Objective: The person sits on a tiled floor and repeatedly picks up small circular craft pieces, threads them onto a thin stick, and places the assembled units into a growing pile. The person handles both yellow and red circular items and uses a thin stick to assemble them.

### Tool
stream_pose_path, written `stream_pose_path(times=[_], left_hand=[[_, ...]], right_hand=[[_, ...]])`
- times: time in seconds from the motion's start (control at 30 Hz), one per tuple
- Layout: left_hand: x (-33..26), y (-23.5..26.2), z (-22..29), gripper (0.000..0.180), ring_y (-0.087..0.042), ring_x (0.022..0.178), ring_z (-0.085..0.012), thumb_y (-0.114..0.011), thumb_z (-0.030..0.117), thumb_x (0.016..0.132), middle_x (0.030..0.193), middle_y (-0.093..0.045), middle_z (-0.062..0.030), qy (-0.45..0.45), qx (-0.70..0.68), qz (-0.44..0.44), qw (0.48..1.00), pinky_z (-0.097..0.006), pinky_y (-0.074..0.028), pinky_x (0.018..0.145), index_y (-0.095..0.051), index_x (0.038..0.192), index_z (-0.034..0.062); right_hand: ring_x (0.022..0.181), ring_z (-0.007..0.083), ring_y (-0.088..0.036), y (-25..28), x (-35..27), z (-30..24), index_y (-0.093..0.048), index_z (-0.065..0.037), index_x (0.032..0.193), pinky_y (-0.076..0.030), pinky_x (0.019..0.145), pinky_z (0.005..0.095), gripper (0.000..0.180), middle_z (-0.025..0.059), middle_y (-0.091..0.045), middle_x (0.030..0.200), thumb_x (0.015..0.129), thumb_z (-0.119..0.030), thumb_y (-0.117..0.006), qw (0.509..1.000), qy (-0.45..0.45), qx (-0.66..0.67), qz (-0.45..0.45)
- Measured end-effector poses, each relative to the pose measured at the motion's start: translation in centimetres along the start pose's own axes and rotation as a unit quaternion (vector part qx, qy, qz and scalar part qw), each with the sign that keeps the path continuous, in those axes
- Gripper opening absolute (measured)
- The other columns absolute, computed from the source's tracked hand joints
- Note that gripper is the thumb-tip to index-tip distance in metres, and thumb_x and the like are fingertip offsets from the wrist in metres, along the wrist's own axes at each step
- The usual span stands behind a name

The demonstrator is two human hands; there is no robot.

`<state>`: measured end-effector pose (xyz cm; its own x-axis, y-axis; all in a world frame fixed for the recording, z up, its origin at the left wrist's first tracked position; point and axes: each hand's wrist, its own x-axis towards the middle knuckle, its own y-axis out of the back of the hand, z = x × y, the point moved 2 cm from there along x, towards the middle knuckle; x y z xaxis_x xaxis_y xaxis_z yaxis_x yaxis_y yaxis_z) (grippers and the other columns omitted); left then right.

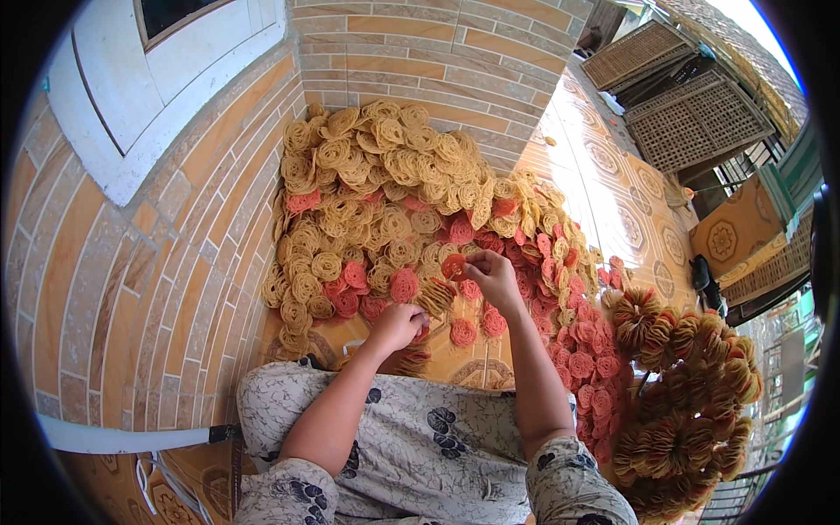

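Note:
My right hand [492, 276] pinches one red coiled cracker [453, 267], a thin lacy disc, by its edge. Just left of it and nearer to me, my left hand [399, 327] is closed on a strung row of crackers [435, 297]. The row's yellow discs stick out above that fist, and more stacked discs [409, 360] show below it. What they are threaded on is hidden by my fingers. Beyond both hands lies a big heap of yellow coiled crackers [376, 149]. Red crackers [403, 284] are scattered among its near edge.
A spread of red crackers [588, 359] runs along my right side. Farther right stand full bunches of strung crackers [687, 394]. A brick-patterned wall [140, 289] rises on the left, and another [420, 52] behind the heap. Woven racks [696, 118] lean at the far right.

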<state>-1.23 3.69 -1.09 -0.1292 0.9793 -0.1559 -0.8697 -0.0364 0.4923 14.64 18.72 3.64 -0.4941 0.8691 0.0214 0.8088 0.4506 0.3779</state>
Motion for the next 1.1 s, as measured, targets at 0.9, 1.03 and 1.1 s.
stream_pose_path(times=[0.9,1.03,1.1], left_hand=[[-5.5,10.0,-4.6,0.022,-0.04,0.048,-0.0095,-0.054,0.026,0.096,0.069,-0.052,0.0023,0.054,-0.344,0.412,0.842,-0.028,-0.034,0.044,-0.065,0.101,0.0073],[-6.1,10.3,-8.3,0.019,-0.045,0.055,-0.0131,-0.053,0.028,0.095,0.077,-0.055,0.0014,0.171,-0.493,0.516,0.679,-0.028,-0.036,0.047,-0.061,0.104,0.0131],[-5.8,9.8,-9.5,0.019,-0.04,0.051,-0.0124,-0.055,0.03,0.093,0.077,-0.053,0.0022,0.2,-0.524,0.551,0.618,-0.028,-0.029,0.042,-0.061,0.103,0.0151]], right_hand=[[0.07,0.0226,-0.065,9.4,-7.4,4.4,-0.046,0.002,0.094,-0.051,0.068,0.0345,0.01,0.0168,-0.067,0.083,0.094,-0.008,-0.047,0.976,-0.056,-0.052,0.203],[0.067,0.0185,-0.066,11.2,-6.2,11.5,-0.049,0.0,0.092,-0.05,0.063,0.0306,0.009,0.0129,-0.066,0.077,0.09,-0.007,-0.053,0.946,-0.139,-0.033,0.29],[0.072,0.0225,-0.067,10.9,-5.4,14.2,-0.052,0.002,0.097,-0.051,0.069,0.0328,0.014,0.0144,-0.067,0.079,0.09,-0.009,-0.055,0.939,-0.192,0.055,0.279]])
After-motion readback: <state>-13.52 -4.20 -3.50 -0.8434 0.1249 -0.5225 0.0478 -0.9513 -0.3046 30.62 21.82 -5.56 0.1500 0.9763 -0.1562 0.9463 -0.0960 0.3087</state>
